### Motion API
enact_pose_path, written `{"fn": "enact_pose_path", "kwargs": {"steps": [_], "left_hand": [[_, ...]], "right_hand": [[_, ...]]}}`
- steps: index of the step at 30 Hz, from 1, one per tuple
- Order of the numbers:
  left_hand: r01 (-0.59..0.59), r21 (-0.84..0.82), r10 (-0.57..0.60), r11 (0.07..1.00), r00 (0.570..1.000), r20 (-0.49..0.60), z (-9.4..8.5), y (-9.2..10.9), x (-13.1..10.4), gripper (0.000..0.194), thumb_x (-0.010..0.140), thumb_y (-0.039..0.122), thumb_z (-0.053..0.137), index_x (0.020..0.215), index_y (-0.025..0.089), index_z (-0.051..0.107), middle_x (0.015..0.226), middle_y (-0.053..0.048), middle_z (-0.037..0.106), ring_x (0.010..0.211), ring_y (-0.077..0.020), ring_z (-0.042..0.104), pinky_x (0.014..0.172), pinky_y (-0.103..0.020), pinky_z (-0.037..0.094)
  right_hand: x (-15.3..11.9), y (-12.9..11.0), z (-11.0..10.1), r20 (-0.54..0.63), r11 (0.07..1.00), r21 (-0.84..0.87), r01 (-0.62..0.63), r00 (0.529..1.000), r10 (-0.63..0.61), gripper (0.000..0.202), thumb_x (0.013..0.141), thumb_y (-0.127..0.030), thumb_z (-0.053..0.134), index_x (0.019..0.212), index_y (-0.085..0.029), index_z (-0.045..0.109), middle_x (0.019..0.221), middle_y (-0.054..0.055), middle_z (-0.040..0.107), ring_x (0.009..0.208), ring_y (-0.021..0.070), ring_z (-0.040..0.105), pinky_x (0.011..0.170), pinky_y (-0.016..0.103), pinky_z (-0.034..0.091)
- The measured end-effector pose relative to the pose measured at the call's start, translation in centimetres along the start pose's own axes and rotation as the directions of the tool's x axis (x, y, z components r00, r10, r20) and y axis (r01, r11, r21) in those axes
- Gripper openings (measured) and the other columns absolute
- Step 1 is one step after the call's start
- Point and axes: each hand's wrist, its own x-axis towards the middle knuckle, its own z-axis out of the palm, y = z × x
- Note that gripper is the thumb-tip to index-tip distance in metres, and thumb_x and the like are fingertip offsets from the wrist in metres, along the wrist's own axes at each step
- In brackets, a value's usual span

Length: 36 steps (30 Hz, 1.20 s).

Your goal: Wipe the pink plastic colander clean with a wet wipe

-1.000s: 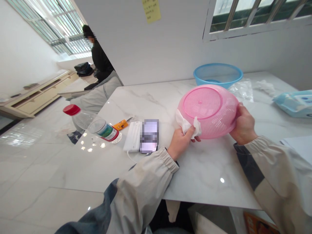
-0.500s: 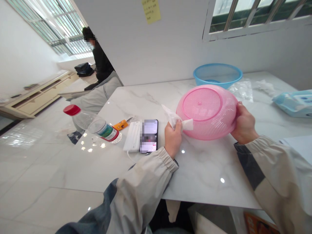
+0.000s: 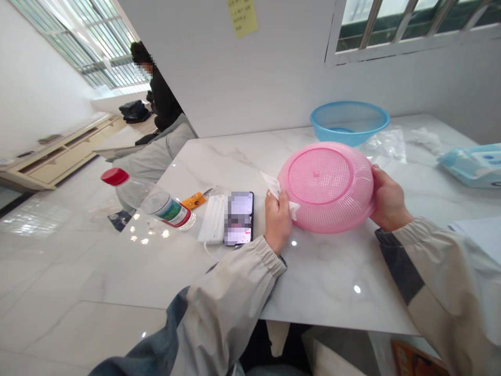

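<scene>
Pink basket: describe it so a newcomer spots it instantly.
On the white marbled table, go right past the phone to the right hand. It grips the pink basket; pink colour and upturned mesh base set it apart from the blue basin behind, open side up.

Shifted pink basket slightly leftward and bodyward; carried right hand along with it. Relative to one second ago, drew left hand off front-left wall to left edge, gathered white tissue there, and uncovered slightly more of blue basin.
</scene>
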Motion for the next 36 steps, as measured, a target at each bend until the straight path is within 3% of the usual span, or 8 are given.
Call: {"fn": "enact_pose_path", "kwargs": {"steps": [4,11,19,23,28,31,36], "left_hand": [[-0.069,0.016,0.070,0.997,0.997,-0.046,0.0,0.4,-0.2,0.034,0.110,0.055,0.061,0.113,0.024,0.073,0.134,-0.016,0.077,0.144,-0.0301,0.065,0.128,-0.043,0.044],[0.020,0.027,-0.017,0.999,0.995,-0.094,-0.3,1.6,-0.5,0.038,0.113,0.058,0.057,0.104,0.024,0.069,0.111,-0.015,0.076,0.138,-0.0308,0.064,0.119,-0.039,0.048],[0.017,0.045,-0.012,0.999,0.995,-0.099,-0.4,2.1,-0.6,0.031,0.114,0.048,0.055,0.101,0.024,0.069,0.102,-0.012,0.071,0.127,-0.0293,0.064,0.119,-0.037,0.046],[0.009,0.037,-0.006,0.999,0.995,-0.098,-0.4,1.9,-0.6,0.034,0.113,0.053,0.055,0.097,0.025,0.067,0.099,-0.011,0.070,0.128,-0.0293,0.066,0.116,-0.037,0.048],[0.007,0.050,-0.003,0.999,0.997,-0.076,-0.4,1.5,-0.4,0.040,0.113,0.060,0.053,0.101,0.025,0.067,0.113,-0.015,0.075,0.126,-0.0307,0.069,0.116,-0.040,0.049],[0.021,0.078,-0.017,0.997,0.999,-0.046,-0.4,1.5,-0.5,0.043,0.115,0.058,0.046,0.110,0.022,0.068,0.125,-0.019,0.076,0.128,-0.0311,0.070,0.119,-0.042,0.048],[-0.002,0.061,0.002,0.998,1.000,-0.005,-0.1,1.3,-0.6,0.054,0.116,0.064,0.043,0.129,0.020,0.071,0.147,-0.020,0.074,0.148,-0.0315,0.064,0.131,-0.043,0.042]], "right_hand": [[-0.8,-0.6,0.9,-0.009,0.998,0.005,-0.062,0.998,0.062,0.027,0.105,-0.026,0.057,0.090,-0.021,0.079,0.087,0.004,0.078,0.092,0.0242,0.078,0.093,0.044,0.070],[-1.0,-0.7,0.7,0.021,0.990,-0.051,-0.134,0.991,0.135,0.017,0.098,-0.031,0.068,0.092,-0.021,0.080,0.081,0.003,0.077,0.092,0.0255,0.080,0.089,0.043,0.070],[-0.9,-1.0,0.3,0.056,0.980,-0.105,-0.170,0.983,0.176,0.032,0.108,-0.033,0.058,0.082,-0.029,0.077,0.084,0.003,0.080,0.098,0.0277,0.081,0.087,0.053,0.070],[-1.1,-0.8,0.5,0.045,0.981,-0.123,-0.153,0.986,0.159,0.033,0.109,-0.034,0.059,0.081,-0.030,0.076,0.082,0.001,0.078,0.097,0.0281,0.080,0.089,0.055,0.070],[-1.1,-0.5,0.4,0.011,0.981,-0.128,-0.145,0.989,0.147,0.038,0.111,-0.030,0.058,0.078,-0.029,0.076,0.082,0.002,0.078,0.090,0.0241,0.079,0.090,0.049,0.068],[-0.9,-0.5,0.3,-0.040,0.987,-0.101,-0.127,0.992,0.123,0.030,0.108,-0.028,0.066,0.081,-0.025,0.078,0.086,0.003,0.080,0.082,0.0213,0.077,0.085,0.042,0.068],[-1.2,-0.9,0.8,-0.118,0.993,-0.030,-0.118,0.987,0.113,0.033,0.110,-0.019,0.062,0.083,-0.017,0.081,0.085,0.004,0.078,0.073,0.0146,0.072,0.074,0.027,0.062]]}}
